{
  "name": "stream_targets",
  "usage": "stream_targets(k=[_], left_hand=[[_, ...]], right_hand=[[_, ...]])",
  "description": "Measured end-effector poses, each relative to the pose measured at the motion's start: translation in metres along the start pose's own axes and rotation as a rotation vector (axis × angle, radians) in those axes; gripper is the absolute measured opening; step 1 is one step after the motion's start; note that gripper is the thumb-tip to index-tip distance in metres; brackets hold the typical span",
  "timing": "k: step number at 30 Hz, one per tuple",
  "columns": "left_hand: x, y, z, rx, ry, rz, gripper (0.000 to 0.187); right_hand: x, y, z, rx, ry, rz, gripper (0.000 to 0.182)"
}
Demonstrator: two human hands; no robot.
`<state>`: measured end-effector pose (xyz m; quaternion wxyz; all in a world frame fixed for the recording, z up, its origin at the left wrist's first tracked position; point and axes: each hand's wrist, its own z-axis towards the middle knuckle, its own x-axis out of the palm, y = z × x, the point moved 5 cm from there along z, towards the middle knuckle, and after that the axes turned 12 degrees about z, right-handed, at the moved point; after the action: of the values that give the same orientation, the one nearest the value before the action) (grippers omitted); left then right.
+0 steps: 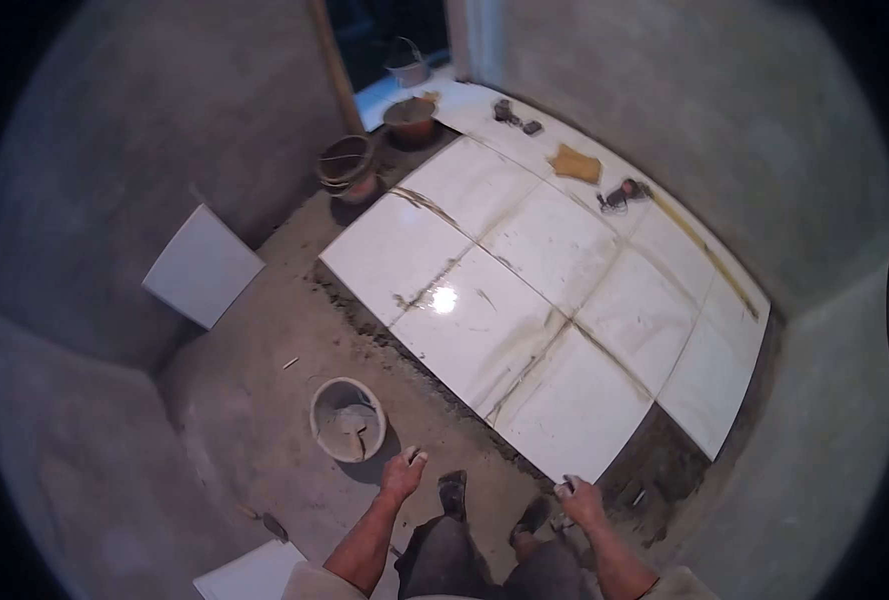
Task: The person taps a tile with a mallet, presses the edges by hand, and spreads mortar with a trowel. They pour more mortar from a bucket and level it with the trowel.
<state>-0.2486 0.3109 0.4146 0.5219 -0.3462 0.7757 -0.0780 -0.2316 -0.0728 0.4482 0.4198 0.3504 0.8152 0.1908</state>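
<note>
My left hand (403, 474), fingers curled closed, hovers just right of a pale bucket (319, 430) that has a trowel (357, 432) and grey mortar in it. A small dark spot shows between those fingers, too small to name. My right hand (581, 502) is also closed, its fingertips overlapping the front corner of a white floor tile (570, 420); I cannot tell what it grips. My two shoes (452, 494) stand on the grey floor between the hands.
Laid white tiles with muddy smears (525, 250) cover the right side. A loose tile (205, 265) leans at the left wall; another tile (255, 575) lies bottom left. Buckets (347, 170) stand by the doorway. Power tools (622, 194) and a yellow cloth (575, 164) lie on the far tiles.
</note>
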Motion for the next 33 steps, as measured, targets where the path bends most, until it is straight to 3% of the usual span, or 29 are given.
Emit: stream_targets(k=[5,7,11,13,17,20,24,25,27,29,30,33], left_hand=[[-0.072,0.034,-0.06,-0.258,-0.072,-0.212,0.049],[-0.081,0.048,-0.064,-0.249,-0.08,-0.26,0.047],[-0.124,0.039,-0.068,-0.175,-0.127,-0.323,0.046],[-0.143,0.04,-0.062,-0.139,-0.194,-0.292,0.045],[-0.169,0.052,-0.059,-0.119,-0.282,-0.309,0.045],[-0.175,0.061,-0.069,-0.189,-0.333,-0.49,0.042],[-0.158,0.093,-0.085,-0.25,-0.359,-0.447,0.038],[-0.163,0.091,-0.099,-0.297,-0.355,-0.41,0.038],[-0.157,0.099,-0.112,-0.354,-0.355,-0.364,0.037],[-0.125,0.117,-0.113,-0.412,-0.404,-0.625,0.039],[-0.113,0.117,-0.118,-0.547,-0.386,-0.854,0.046],[-0.116,0.068,-0.139,-0.664,-0.439,-1.152,0.061]], right_hand=[[-0.013,0.107,-0.038,-0.109,0.109,-0.188,0.041],[-0.021,0.144,-0.042,-0.192,0.148,-0.263,0.04],[-0.044,0.205,-0.036,-0.37,0.019,-0.272,0.042],[-0.053,0.246,-0.048,-0.297,-0.011,-0.318,0.042],[-0.039,0.251,-0.037,-0.26,0.02,-0.162,0.039],[-0.02,0.24,-0.02,-0.397,-0.002,-0.289,0.032],[0.01,0.257,-0.03,-0.609,0.113,-0.307,0.023],[0.013,0.278,-0.044,-0.522,0.237,-0.325,0.029],[0.019,0.296,-0.055,-0.623,0.27,-0.262,0.041],[0.027,0.298,-0.043,-0.645,0.328,-0.219,0.047],[0.03,0.3,-0.037,-0.663,0.376,-0.183,0.053],[0.021,0.329,-0.049,-0.711,0.417,-0.064,0.055]])
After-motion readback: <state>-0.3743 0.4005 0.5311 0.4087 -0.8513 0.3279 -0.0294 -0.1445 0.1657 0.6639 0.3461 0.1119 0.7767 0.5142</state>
